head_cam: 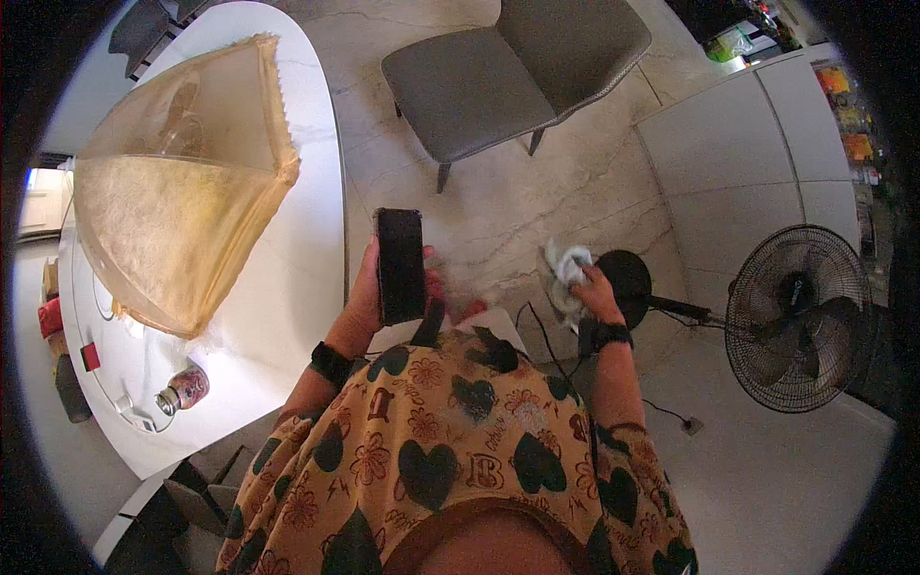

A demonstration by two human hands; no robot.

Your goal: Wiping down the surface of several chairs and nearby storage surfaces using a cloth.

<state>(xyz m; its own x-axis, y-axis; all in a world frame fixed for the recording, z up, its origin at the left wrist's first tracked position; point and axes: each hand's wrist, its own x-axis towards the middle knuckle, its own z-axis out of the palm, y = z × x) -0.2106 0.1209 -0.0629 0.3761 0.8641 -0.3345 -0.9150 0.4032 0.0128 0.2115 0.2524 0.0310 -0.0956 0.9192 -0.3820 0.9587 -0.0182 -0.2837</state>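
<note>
A smartphone (401, 267) with a dark screen rests upright in my left hand (364, 295), whose fingers wrap around its edges. Off to the right, my right hand (598, 293) grips a crumpled white cloth (573, 264), held apart from the phone. The cloth hangs in front of the round black base (625, 284) of a standing fan; its lower part is blurred. Dark bands sit on both of my wrists.
A white table (309, 237) at left bears a beige mesh food cover (194, 208) and a patterned jar (188, 388). A grey chair (489, 86) stands ahead on the marble-look floor (474, 223). The fan's caged head (796, 316) and a black cable (544, 330) are at right.
</note>
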